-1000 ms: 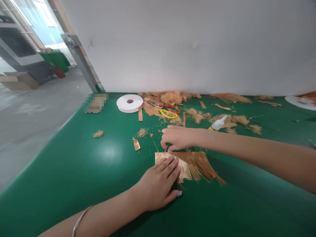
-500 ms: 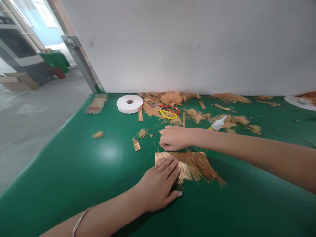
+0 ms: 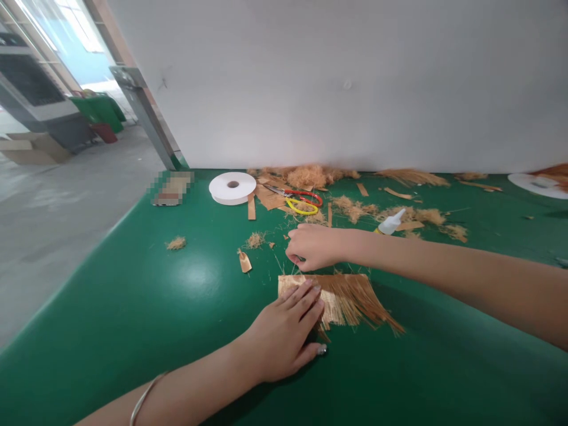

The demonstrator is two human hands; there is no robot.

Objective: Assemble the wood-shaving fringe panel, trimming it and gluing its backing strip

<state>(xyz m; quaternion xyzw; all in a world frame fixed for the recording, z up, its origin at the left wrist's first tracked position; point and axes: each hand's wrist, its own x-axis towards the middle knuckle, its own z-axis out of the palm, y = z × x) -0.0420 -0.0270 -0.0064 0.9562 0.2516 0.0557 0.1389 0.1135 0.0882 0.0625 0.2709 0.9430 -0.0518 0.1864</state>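
A flat fringe of tan straw fibres (image 3: 350,299) lies on the green table (image 3: 133,307). My left hand (image 3: 284,334) rests on its left part with fingers stretched flat, pressing it down. My right hand (image 3: 310,247) hovers at the fringe's upper edge, fingers curled in a pinch on a thin fibre I can barely make out.
Behind lie a white tape roll (image 3: 232,187), scissors with red and yellow handles (image 3: 302,201), a small glue bottle (image 3: 390,222), cut strips and heaps of fibre scraps (image 3: 310,175). A white wall bounds the table's far edge; a white plate (image 3: 539,184) sits far right.
My right hand has shifted slightly along the fringe's upper edge, still pinching. My left hand has stayed pressed on the fringe.
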